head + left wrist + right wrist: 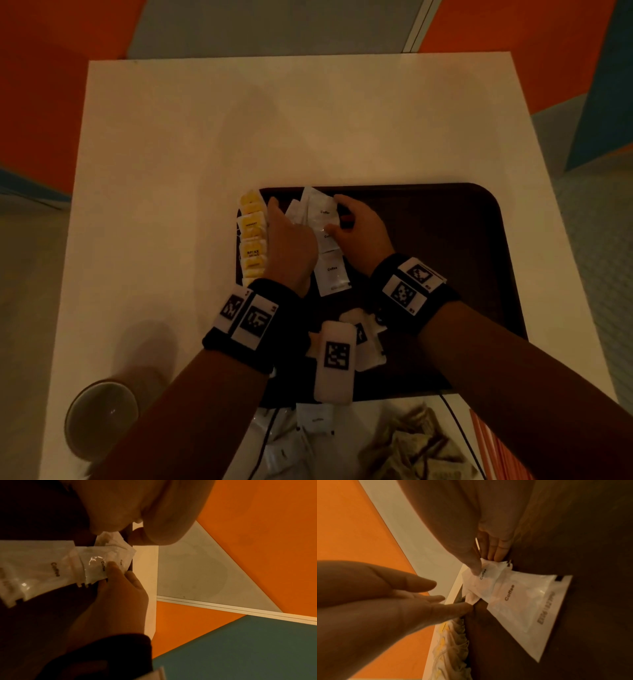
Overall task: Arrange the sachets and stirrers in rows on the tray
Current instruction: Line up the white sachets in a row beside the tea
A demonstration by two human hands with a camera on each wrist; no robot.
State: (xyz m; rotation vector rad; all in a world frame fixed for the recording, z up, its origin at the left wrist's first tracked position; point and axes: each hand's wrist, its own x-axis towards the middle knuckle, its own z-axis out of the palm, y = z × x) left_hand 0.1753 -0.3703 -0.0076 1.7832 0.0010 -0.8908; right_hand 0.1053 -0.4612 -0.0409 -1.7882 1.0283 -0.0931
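White coffee sachets overlapped in column on tray, beside yellow sachet row. Right hand pinching middle sachet; left hand flat, fingers straight, steadying column. Best kept parallel, evenly overlapped, edges flush.

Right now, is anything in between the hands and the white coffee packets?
No. The right hand and the left hand already touch the coffee sachets on the tray; nothing visible lies between.

Left hand flat, fingers straight and extended forward. Right hand just beside it, thumb and forefinger bent. Wrists close together.
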